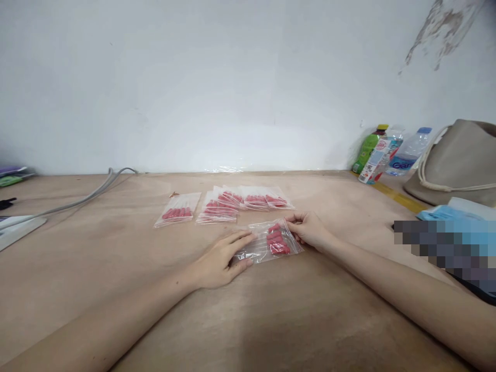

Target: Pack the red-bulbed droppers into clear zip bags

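Observation:
A clear zip bag [256, 253] lies on the wooden table in front of me, with several small red pieces [276, 237] gathered toward its right end. My left hand [225, 258] rests at the bag's left end, thumb and fingers apart, the fingertips touching the plastic. At the other end, my right hand [308, 230] pinches the bag's edge between thumb and fingers. Just beyond, more bags of red pieces [220, 209] lie overlapping in a row. One similar bag [178, 211] sits a little apart on the left.
Bottles [409, 152] and a drink carton [375, 161] stand at the back right beside a beige bag [457, 165]. A blue packet [449, 213] lies nearer, by a blurred dark object. At left, a grey cable [89, 195] crosses the wooden table [174, 325]. A white wall rises behind.

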Tool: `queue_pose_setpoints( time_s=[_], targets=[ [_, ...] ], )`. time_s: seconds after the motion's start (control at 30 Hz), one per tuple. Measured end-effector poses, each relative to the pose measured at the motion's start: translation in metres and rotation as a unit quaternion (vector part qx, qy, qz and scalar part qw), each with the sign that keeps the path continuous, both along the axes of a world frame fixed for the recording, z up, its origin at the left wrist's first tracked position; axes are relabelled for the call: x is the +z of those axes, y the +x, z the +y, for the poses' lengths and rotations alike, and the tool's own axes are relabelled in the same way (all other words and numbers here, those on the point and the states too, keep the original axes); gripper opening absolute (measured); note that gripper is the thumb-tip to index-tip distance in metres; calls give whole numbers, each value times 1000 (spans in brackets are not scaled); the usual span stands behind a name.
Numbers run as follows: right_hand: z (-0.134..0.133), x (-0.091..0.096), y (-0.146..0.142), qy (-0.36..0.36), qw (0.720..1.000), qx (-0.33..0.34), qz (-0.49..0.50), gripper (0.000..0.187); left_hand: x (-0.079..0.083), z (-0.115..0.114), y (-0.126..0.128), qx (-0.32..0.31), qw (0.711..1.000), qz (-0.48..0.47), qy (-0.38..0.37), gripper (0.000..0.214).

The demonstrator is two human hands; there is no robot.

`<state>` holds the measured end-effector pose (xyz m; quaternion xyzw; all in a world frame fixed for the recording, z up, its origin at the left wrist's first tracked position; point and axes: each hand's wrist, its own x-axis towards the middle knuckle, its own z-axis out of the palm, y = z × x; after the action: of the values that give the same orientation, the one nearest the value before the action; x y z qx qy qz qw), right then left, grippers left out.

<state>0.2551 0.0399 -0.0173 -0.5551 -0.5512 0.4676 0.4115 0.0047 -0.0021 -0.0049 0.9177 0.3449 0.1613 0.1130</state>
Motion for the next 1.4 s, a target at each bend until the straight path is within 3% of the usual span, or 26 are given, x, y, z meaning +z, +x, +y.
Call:
queue_pose_setpoints(
  time_s=[0.07,0.23,0.3,0.37,0.47,0.57,0.7,0.93,1.1,1.2,1.4],
  targets=[
    [0,0,-5,27,1000,7,4,25,0,0,0,1,1000,2,0,50],
    [2,-4,4,20,988,150,28,27,-2,1,-1,-6,1000,-4,6,49],
    [5,-7,14,47,991,127,-7,27,-2,1,-2,-4,1000,-1,5,48],
    [7,-8,23,117,988,79,-65,31,-2,1,-2,-4,1000,4,2,47],
    [6,-8,28,218,961,95,-142,43,0,1,-2,-10,1000,9,8,45],
    [2,-5,24,285,925,159,-193,34,0,0,-2,-7,998,-13,54,43],
    [-5,-4,20,346,889,179,-242,19,-4,0,-1,12,993,-70,99,36],
    [-29,-10,35,436,821,200,-310,28,-3,0,2,24,996,-8,88,33],
    [-48,-7,37,429,812,234,-320,29,-4,4,9,34,996,-12,80,44],
    [-48,-5,33,423,827,206,-306,38,-4,-1,16,45,991,-58,114,42],
    [-40,-5,28,420,839,207,-277,40,-2,-22,30,-19,996,-33,79,43]
  ],
)
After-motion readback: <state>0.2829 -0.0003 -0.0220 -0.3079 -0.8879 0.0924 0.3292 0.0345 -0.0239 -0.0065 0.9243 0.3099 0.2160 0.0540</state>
